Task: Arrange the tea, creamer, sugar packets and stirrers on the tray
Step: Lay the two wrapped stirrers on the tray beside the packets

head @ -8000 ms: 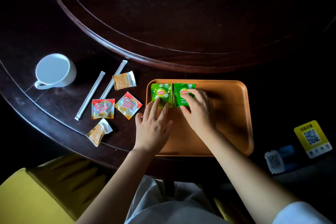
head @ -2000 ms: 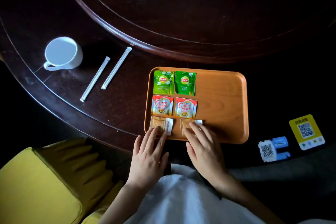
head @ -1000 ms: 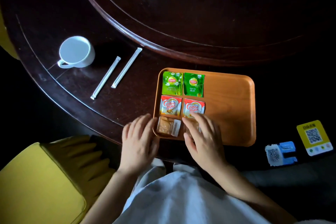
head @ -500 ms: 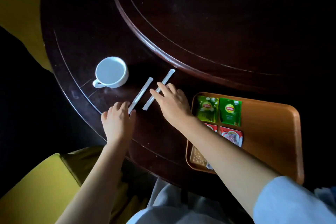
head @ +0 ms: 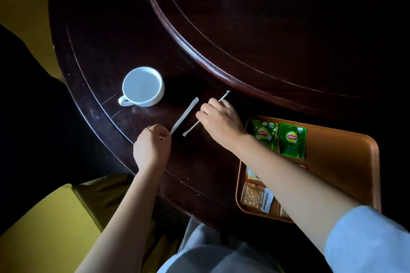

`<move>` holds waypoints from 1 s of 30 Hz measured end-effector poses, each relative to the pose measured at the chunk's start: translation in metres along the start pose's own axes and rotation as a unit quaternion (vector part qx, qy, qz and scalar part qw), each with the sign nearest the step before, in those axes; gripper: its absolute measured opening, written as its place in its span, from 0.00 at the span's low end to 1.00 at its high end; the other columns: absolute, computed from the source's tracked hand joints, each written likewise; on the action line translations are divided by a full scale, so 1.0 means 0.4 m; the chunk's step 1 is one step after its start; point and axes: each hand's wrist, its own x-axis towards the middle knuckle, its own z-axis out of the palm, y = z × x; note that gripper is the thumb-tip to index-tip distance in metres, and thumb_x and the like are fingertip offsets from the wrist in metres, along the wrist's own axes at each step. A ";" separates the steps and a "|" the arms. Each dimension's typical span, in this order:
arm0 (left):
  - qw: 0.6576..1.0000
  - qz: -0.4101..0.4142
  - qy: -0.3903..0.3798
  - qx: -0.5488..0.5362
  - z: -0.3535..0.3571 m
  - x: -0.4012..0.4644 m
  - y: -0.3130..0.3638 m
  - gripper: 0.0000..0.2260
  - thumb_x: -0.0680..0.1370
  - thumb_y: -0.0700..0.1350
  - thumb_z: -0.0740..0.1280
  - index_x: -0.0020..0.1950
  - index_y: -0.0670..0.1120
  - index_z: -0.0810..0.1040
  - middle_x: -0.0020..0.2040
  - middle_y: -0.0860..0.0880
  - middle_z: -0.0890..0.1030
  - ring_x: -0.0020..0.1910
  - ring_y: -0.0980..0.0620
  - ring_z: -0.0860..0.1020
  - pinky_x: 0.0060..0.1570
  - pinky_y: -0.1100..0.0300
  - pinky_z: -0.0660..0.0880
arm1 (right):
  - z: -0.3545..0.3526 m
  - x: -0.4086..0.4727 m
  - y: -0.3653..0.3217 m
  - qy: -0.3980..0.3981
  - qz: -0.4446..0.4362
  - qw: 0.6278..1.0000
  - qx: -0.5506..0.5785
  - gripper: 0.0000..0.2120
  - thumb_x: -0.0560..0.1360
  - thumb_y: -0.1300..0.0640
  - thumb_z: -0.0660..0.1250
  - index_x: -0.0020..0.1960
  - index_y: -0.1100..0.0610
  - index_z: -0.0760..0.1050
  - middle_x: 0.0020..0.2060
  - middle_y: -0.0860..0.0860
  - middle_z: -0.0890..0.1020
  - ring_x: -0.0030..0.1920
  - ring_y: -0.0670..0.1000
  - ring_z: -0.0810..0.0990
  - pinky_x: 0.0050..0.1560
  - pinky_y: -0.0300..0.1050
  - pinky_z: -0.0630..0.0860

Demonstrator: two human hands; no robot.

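Observation:
Two white wrapped stirrers lie slanted on the dark table, left of the tray. My left hand [head: 152, 147] pinches the near end of the left stirrer [head: 186, 114]. My right hand [head: 218, 119] is closed around the middle of the right stirrer [head: 224, 97], whose ends stick out on both sides. The orange tray [head: 346, 162] at the right holds two green tea packets [head: 291, 141] at its far left, with a tan sugar packet [head: 255, 197] near its front left corner. My right forearm hides the creamer packets between them.
A white cup [head: 142, 85] stands on the table just beyond and left of the stirrers. The raised round centre of the table [head: 277, 29] fills the far side. A yellow chair [head: 44, 228] sits at the near left, below the table's curved edge.
Both hands have left the tray and reached left to the stirrers. Half a second ago they only touched them with open fingers; now each hand grips one.

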 end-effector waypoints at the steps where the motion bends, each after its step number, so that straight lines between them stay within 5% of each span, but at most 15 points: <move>1: 1.000 -0.017 -0.007 -0.020 -0.008 -0.002 0.006 0.03 0.71 0.44 0.67 0.41 0.49 0.81 0.42 0.50 0.82 0.45 0.47 0.79 0.42 0.57 0.72 | -0.011 0.003 0.002 0.037 -0.003 0.999 0.004 0.09 0.66 0.66 0.61 0.32 0.55 0.75 0.29 0.49 0.78 0.35 0.52 0.77 0.33 0.45 0.74; 5: 0.982 -0.069 -0.037 -0.170 -0.044 -0.031 0.042 0.04 0.69 0.43 0.71 0.35 0.50 0.81 0.32 0.52 0.81 0.33 0.56 0.77 0.40 0.61 0.72 | -0.096 -0.009 0.010 0.166 0.066 0.973 0.144 0.07 0.70 0.64 0.65 0.34 0.58 0.76 0.31 0.51 0.80 0.36 0.53 0.77 0.36 0.47 0.74; 10: 0.934 -0.106 -0.120 -0.320 -0.043 -0.160 0.135 0.07 0.70 0.41 0.71 0.33 0.48 0.81 0.19 0.55 0.76 0.19 0.61 0.70 0.21 0.70 0.67 | -0.220 -0.149 0.065 0.153 0.306 0.822 0.455 0.01 0.69 0.64 0.69 0.39 0.61 0.78 0.34 0.49 0.79 0.34 0.45 0.77 0.37 0.39 0.72; 15: 0.922 -0.072 -0.198 -0.326 0.043 -0.321 0.243 0.06 0.69 0.39 0.73 0.33 0.45 0.81 0.21 0.54 0.78 0.21 0.63 0.73 0.23 0.71 0.68 | -0.268 -0.391 0.142 0.130 0.417 0.762 0.478 0.12 0.70 0.67 0.69 0.35 0.51 0.76 0.28 0.42 0.80 0.31 0.41 0.78 0.34 0.31 0.74; 18: 0.934 -0.017 -0.230 -0.274 0.117 -0.407 0.306 0.05 0.67 0.43 0.73 0.31 0.48 0.81 0.24 0.56 0.79 0.25 0.63 0.74 0.29 0.67 0.68 | -0.272 -0.531 0.193 0.096 0.487 0.732 0.467 0.07 0.71 0.69 0.67 0.38 0.60 0.77 0.28 0.45 0.78 0.26 0.40 0.75 0.29 0.30 0.72; 22: 0.950 0.044 -0.237 -0.197 0.219 -0.504 0.386 0.05 0.68 0.45 0.72 0.32 0.51 0.80 0.27 0.58 0.79 0.29 0.65 0.77 0.33 0.67 0.69 | -0.258 -0.659 0.261 0.048 0.528 0.735 0.423 0.05 0.72 0.70 0.65 0.40 0.63 0.78 0.30 0.50 0.78 0.29 0.45 0.76 0.31 0.36 0.76; 24: 0.957 0.050 -0.231 -0.166 0.270 -0.546 0.416 0.03 0.69 0.46 0.71 0.36 0.49 0.82 0.31 0.55 0.81 0.34 0.59 0.79 0.37 0.64 0.71 | -0.246 -0.704 0.292 0.040 0.540 0.746 0.388 0.06 0.71 0.67 0.66 0.39 0.59 0.78 0.31 0.48 0.79 0.31 0.50 0.79 0.35 0.45 0.78; 30: 0.977 0.059 -0.188 -0.083 0.334 -0.593 0.467 0.06 0.71 0.48 0.68 0.42 0.48 0.83 0.41 0.48 0.85 0.43 0.48 0.82 0.37 0.63 0.70 | -0.189 -0.740 0.348 0.025 0.543 0.771 0.331 0.05 0.71 0.63 0.67 0.40 0.53 0.77 0.33 0.43 0.79 0.37 0.48 0.81 0.40 0.48 0.82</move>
